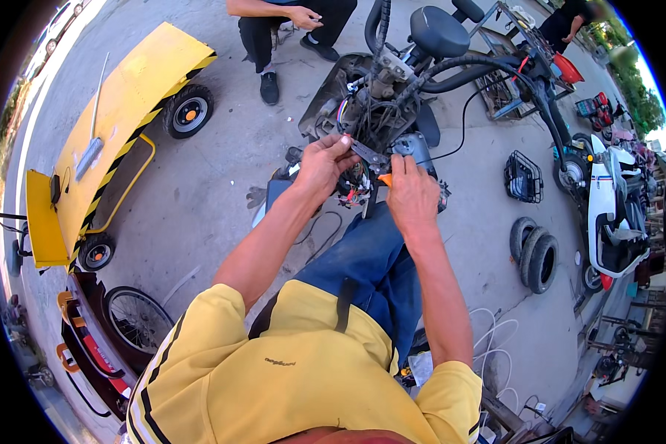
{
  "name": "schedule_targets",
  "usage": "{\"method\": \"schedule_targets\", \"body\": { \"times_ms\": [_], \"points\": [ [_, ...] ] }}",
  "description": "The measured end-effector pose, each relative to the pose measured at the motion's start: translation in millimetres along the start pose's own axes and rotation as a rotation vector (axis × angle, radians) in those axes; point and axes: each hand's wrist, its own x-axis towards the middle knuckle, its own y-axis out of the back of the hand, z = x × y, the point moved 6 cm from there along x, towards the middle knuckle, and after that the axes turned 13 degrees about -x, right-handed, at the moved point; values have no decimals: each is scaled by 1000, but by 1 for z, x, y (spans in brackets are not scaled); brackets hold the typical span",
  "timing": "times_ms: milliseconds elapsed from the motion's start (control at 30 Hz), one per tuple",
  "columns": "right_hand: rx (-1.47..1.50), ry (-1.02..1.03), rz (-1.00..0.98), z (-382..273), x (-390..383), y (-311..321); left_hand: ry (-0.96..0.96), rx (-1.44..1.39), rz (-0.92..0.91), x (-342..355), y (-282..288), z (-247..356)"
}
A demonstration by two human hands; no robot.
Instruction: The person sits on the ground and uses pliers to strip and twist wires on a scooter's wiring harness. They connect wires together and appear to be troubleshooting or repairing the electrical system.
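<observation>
My left hand [322, 164] is closed, thumb and index finger pinched at a small piece among the dark parts of a stripped scooter front [362, 96]; what exactly it holds is hard to make out. Just right of it, my right hand [411, 189] grips an orange-handled tool [384, 180], whose dark metal end reaches between my hands. Loose wiring with coloured connectors [355, 194] hangs below them. The handlebar cables and black tubing arch above the work.
A crouching person [274, 11] faces me; another person [559, 26] stands behind a metal frame. A yellow cart [103, 111] stands left, a bicycle wheel [137, 318] below it. Tyres [540, 263], a black basket [522, 174] and a white scooter [607, 207] are at right.
</observation>
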Motion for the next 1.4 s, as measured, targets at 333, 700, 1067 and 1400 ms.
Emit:
{"method": "schedule_targets", "body": {
  "times_ms": [333, 700, 1067, 1400],
  "points": [
    [54, 11, -33, 8, 3, -6, 16, 1, -31, 4, -3, -4],
    [397, -274, -148, -19, -24, -34, -86, -92, 82, 4, -1, -23],
    [681, -544, -214, -50, -36, -46, -168, -263, 204, 6, 10, -35],
    [824, -626, -207, -28, -45, -45, -128, -252, 116, 3, 13, -22]
  ]
}}
